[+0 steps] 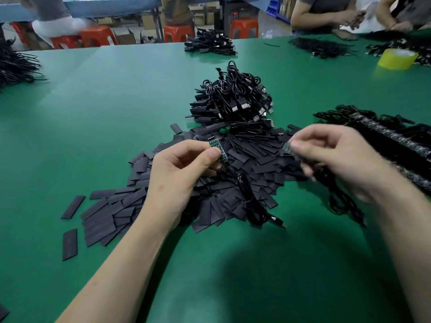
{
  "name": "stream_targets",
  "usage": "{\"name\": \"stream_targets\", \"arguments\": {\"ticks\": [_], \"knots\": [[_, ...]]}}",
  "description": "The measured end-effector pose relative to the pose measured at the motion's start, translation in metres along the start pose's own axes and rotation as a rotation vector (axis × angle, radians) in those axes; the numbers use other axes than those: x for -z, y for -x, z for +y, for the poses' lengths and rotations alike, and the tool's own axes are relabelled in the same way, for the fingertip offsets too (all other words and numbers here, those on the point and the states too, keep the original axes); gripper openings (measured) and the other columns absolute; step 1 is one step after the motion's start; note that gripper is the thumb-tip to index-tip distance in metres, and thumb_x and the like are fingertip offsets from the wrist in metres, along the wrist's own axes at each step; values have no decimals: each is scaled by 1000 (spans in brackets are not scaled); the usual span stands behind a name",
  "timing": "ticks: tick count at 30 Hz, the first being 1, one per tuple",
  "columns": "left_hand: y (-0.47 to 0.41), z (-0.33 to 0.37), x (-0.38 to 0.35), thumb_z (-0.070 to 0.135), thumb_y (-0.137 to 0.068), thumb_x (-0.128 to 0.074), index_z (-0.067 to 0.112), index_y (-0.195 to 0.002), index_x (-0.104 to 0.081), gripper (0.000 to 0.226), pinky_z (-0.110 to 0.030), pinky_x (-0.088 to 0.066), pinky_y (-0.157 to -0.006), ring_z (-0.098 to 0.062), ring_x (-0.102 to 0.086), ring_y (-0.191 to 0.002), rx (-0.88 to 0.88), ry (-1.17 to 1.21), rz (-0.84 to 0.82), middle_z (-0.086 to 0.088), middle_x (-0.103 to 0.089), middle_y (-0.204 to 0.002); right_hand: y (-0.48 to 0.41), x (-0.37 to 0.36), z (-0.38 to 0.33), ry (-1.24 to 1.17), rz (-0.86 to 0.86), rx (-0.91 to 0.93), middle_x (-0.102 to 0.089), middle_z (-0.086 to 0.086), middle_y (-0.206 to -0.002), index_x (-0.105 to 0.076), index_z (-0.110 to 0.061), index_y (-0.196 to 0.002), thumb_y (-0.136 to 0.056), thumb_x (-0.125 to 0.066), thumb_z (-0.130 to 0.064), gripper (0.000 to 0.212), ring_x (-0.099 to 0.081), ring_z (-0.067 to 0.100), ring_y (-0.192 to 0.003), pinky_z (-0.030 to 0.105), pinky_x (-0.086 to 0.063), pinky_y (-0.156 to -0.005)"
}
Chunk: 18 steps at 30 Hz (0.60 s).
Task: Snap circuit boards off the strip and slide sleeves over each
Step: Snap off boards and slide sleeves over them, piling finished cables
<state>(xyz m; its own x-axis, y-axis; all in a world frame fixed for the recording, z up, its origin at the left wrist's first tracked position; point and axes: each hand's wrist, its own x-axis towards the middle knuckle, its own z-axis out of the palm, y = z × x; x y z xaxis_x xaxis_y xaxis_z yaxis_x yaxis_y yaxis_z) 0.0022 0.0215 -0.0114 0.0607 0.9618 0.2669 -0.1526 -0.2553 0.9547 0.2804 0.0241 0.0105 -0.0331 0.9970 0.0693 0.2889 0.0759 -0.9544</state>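
Green bench point(116, 101), seen from above the hands.

Left hand point(184, 169) raised over the middle of the bench, fingers curled. Thumb and forefinger pinching a small green circuit board point(215, 148) by its lower end, board tilted, upper end free. Thin black cable point(254, 206) from under the board down to the bench, looped, plug end lying at the near edge of the sleeve pile.

Right hand point(335, 157) level with the left, well apart from it, blurred. Fingers curled, thumb and forefinger closed on a small piece point(288, 148) — too smeared to tell board from sleeve. Second black cable point(342, 201) hanging below that hand, also blurred.

Under and between both hands: broad pile of flat black sleeves point(112, 210), spread toward the left, a few strays lying apart at the left edge. Behind the pile, touching it: heap of black USB cables point(235, 101).

To the right, beside the right hand: long strip of boards point(391, 138) lying diagonally, dark cables fringing it.

Far right: roll of yellow-green tape point(398, 58). Far side of the bench: another cable heap point(210, 44), orange stools point(98, 34) beyond — other persons' arms point(326, 19) at the top right corner
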Motion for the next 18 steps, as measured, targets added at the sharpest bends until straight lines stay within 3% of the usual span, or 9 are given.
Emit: {"name": "stream_targets", "arguments": {"ticks": [2, 4, 6, 9, 11, 13, 16, 18], "knots": [[-1, -2, 1, 28, -81, -82, 26, -79, -78, 6, -21, -51, -64, -21, -64, -69, -26, -100, 29, -3, -73, -74, -2, -14, 5, 439, 87, 14, -72, -4, -74, -75, -24, -85, -85, -80, -32, 11, -69, 16, -70, 30, -53, -67], [-1, -4, 2, 29, -81, -84, 26, -80, -78, 7, -28, -50, -66, -29, -63, -68, -43, -163, 56, -7, -74, -77, 0, -32, 3, 695, 216, 142, -69, -10, -90, -74, -29, -93, -87, -74, -42, 15, -64, 14, -91, 33, -51, -84], [-1, -5, 1, 33, -77, -85, 26, -78, -77, 11, -27, -47, -64, -26, -60, -65, -69, -209, 82, -6, -73, -75, 6, -52, -5, 595, 233, 277, -66, -17, -101, -74, -31, -103, -92, -65, -49, 23, -60, 6, -101, 29, -47, -90], [0, -6, 0, 28, -81, -84, 28, -80, -75, 9, -17, -43, -66, -6, -59, -68, -178, -373, 48, 9, -70, -76, 18, -85, -12, 327, 53, 246, -70, -21, -102, -74, -34, -108, -97, -61, -42, 19, -62, -4, -96, 16, -46, -82], [0, -7, 1, 21, -86, -80, 29, -82, -75, 11, -16, -44, -72, -5, -64, -77, -259, -485, 6, 11, -71, -83, 22, -99, -13, 212, -68, 195, -74, -15, -93, -74, -29, -100, -101, -61, -32, 13, -67, 7, -86, 25, -52, -80], [-1, -7, 5, 21, -93, -74, 27, -88, -78, 9, -19, -46, -78, -10, -68, -89, -295, -558, -27, 12, -72, -91, 22, -102, -14, 136, -91, 179, -76, -10, -86, -72, -25, -92, -103, -59, -26, 16, -68, 20, -80, 35, -53, -81], [-6, -7, 19, 21, -98, -67, 28, -107, -79, 16, -27, -49, -88, -10, -64, -101, -344, -811, -61, 16, -71, -102, 21, -95, -12, 3, -77, 143, -71, -3, -69, -67, -21, -90, -106, -52, -23, 22, -63, 23, -59, 25, -50, -58], [-9, -10, 29, 16, -95, -70, 29, -112, -78, 23, -39, -51, -89, -15, -59, -100, -333, -999, -108, 15, -70, -103, 20, -91, -7, -6, -52, 110, -55, -4, -59, -62, -23, -87, -108, -47, -24, 26, -54, 20, -48, 25, -46, -54]]}}
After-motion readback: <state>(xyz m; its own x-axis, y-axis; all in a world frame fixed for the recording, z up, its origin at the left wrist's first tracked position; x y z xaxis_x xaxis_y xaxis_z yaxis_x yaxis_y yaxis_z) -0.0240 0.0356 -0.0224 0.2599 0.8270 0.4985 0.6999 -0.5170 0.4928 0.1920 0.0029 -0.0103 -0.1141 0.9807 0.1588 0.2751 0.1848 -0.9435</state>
